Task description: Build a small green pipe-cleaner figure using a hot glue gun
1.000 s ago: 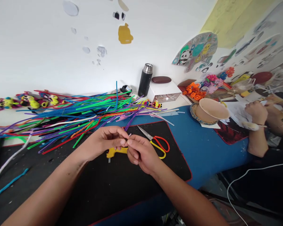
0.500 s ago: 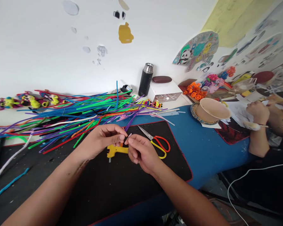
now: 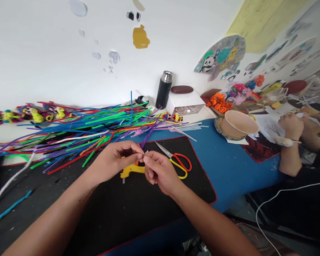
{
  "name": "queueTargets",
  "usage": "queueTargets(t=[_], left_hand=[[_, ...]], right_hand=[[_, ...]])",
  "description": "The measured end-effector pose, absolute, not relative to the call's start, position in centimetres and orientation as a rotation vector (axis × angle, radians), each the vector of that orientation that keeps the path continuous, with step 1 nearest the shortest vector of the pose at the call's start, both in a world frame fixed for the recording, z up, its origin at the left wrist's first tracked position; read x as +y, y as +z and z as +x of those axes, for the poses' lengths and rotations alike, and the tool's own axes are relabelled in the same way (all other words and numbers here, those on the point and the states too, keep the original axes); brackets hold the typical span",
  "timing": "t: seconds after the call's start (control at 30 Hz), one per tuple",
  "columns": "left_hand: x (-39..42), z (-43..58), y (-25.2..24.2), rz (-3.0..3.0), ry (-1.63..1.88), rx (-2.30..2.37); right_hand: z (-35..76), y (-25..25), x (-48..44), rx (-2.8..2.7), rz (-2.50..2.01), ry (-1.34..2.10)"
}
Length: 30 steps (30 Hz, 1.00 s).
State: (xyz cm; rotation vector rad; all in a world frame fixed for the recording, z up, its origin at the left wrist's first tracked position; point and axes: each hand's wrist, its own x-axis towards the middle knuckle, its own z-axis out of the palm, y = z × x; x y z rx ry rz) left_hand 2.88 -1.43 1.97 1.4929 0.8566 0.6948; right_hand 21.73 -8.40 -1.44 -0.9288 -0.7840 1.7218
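Fingertip to fingertip, my left hand (image 3: 117, 161) and my right hand (image 3: 161, 172) meet above the black mat (image 3: 138, 217). Thumb and forefinger of each are pinched together on something tiny, mostly hidden; a pale bit shows at the fingertips. Beneath them lies a yellow glue gun (image 3: 130, 170), partly covered by my right hand. Scissors (image 3: 180, 165) with one red and one yellow handle rest just right of that hand, blades pointing away to the left. Beyond my left hand spreads a large heap of coloured pipe cleaners (image 3: 96, 124).
Against the wall stand a black thermos (image 3: 164, 91) and a white box (image 3: 185, 104). Fuzzy figures (image 3: 32, 113) lie at far left, near a twisted blue pipe cleaner (image 3: 12, 209). Rightward are a pinkish bowl (image 3: 240, 122), orange flowers (image 3: 218, 102) and another person's hand (image 3: 290, 126).
My fingertips have closed nearer together, and the small dark piece seen between them earlier is now hidden. The whole view has shifted slightly.
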Motion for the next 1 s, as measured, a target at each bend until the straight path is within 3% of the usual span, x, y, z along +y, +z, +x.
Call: queueTargets(t=[1.0], left_hand=[[-1.73, 3.33, 2.25, 1.479, 0.671, 0.861]], right_hand=[[21.62, -2.07, -8.38, -0.783, -0.975, 1.681]])
